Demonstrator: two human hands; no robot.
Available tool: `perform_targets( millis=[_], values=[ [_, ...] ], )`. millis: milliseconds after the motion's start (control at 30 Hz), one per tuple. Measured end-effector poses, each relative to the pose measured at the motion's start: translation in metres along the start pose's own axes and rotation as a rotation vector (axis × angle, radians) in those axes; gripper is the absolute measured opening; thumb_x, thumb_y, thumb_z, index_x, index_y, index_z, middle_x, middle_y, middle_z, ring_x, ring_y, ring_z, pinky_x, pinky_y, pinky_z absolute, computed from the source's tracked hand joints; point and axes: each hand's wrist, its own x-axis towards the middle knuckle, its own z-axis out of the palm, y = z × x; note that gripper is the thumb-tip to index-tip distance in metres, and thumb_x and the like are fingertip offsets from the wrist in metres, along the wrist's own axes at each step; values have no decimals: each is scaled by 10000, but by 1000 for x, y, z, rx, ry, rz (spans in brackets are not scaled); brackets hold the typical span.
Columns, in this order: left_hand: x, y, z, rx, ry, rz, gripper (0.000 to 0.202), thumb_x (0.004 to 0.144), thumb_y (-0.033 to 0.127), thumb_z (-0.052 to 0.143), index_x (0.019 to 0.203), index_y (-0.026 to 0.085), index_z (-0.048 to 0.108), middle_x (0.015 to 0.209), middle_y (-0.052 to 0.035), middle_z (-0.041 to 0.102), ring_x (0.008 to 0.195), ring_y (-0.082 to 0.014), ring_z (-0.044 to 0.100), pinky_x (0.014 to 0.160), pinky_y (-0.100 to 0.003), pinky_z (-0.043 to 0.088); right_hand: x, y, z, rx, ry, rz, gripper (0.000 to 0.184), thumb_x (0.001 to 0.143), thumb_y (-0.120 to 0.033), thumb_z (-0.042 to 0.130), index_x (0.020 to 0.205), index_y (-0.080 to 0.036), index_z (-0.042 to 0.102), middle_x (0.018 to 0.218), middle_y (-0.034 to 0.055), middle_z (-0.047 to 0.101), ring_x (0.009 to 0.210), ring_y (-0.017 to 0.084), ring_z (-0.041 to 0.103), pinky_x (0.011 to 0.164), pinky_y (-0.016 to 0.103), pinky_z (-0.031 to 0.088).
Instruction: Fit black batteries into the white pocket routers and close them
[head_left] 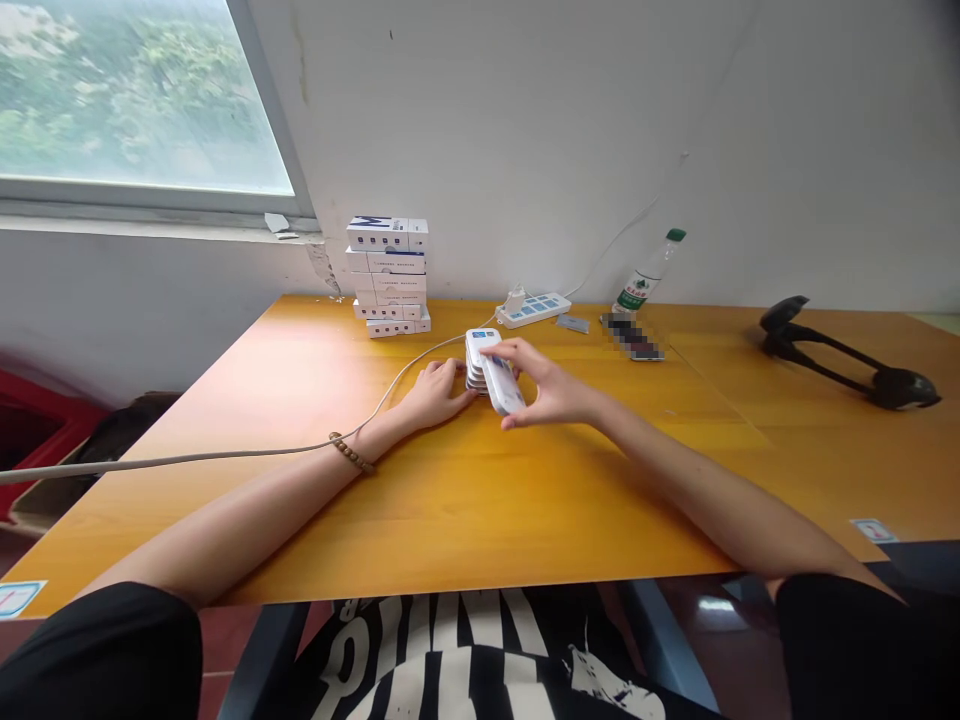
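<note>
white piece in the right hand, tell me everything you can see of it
The white piece is slim and oblong with rounded corners, seemingly plastic, with a bluish patch on its upper face, too small to read. The right hand grips its ends, fingers far, thumb near. It is tilted, at the right front of the stack; whether they touch is unclear.

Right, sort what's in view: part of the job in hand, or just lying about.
In the job, it seems:
white device in the right hand
stack of similar devices beside the left hand
perhaps the white boxes, untouched

Apparently lying about:
power strip
bottle
small card
pixelated phone-like object
black object
cable
</note>
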Motion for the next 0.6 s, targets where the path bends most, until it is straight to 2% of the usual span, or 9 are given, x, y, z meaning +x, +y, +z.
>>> perform_targets(
  millis=[67, 133, 200, 267, 300, 367, 433, 533, 600],
  values=[
    [-10, 3, -4, -25, 23, -15, 391, 962, 449, 670, 1252, 215, 552, 1378, -152, 677, 1367, -370, 599, 1144, -529, 492, -20, -6, 21, 60, -25, -38, 953, 747, -619, 943, 1563, -362, 521, 1472, 124, 511, 1415, 369, 534, 1167, 548, 482],
    [-30, 8, -9, -83, 62, -39, 368, 1020, 466, 585, 1276, 208, 525, 1394, -162, 648, 1352, -328, 613, 1078, -479, 547, -33, -8, 42, 144, -36, -10, 923, 752, -642, 930, 1533, -354, 532, 1451, 130, 524, 1365, 361, 569, 1087, 515, 545],
    [-55, 16, -15, -295, 86, -19, 340, 1071, 518, 512, 1237, 222, 543, 1345, -139, 665, 1266, -292, 662, 1004, -449, 587, -39, -8, 59, 212, -25, 53, 891, 763, -647, 918, 1508, -353, 527, 1447, 126, 539, 1321, 349, 600, 1022, 494, 584],
    [-76, 21, -18, -442, 24, 63, 352, 1090, 527, 498, 1301, 247, 533, 1416, -134, 638, 1298, -275, 656, 1043, -452, 585, -38, -5, 73, 237, -2, 104, 873, 759, -620, 928, 1485, -350, 524, 1451, 120, 544, 1288, 340, 622, 995, 499, 604],
    [-83, 23, -18, -481, -38, 104, 407, 1061, 522, 576, 1369, 265, 507, 1475, -144, 610, 1350, -288, 635, 1054, -459, 586, -36, -2, 78, 241, 13, 118, 873, 752, -598, 939, 1476, -343, 524, 1454, 121, 542, 1266, 336, 637, 976, 504, 616],
    [-87, 22, -15, -512, -127, 153, 637, 955, 487, 769, 1467, 287, 447, 1554, -170, 565, 1448, -333, 582, 1096, -494, 573, -31, 4, 85, 255, 50, 146, 907, 722, -557, 968, 1475, -326, 517, 1479, 133, 526, 1214, 329, 672, 928, 505, 644],
    [-81, 18, -10, -518, -152, 152, 805, 863, 436, 884, 1508, 294, 423, 1570, -186, 563, 1486, -367, 557, 1116, -527, 567, -27, 9, 88, 283, 85, 166, 971, 684, -532, 997, 1493, -309, 508, 1524, 153, 508, 1183, 327, 704, 910, 507, 661],
    [-69, 10, -4, -558, -143, 134, 838, 819, 400, 923, 1507, 298, 457, 1557, -180, 584, 1480, -377, 569, 1117, -545, 576, -26, 11, 86, 337, 74, 164, 1026, 698, -494, 996, 1566, -303, 483, 1634, 170, 473, 1269, 348, 705, 1012, 529, 644],
    [-65, 6, -5, -606, -145, 134, 857, 809, 400, 925, 1522, 294, 462, 1567, -176, 579, 1493, -379, 556, 1124, -548, 580, -28, 7, 84, 385, 25, 152, 982, 803, -453, 925, 1640, -312, 431, 1702, 161, 448, 1345, 354, 685, 1089, 535, 611]
  ],
)
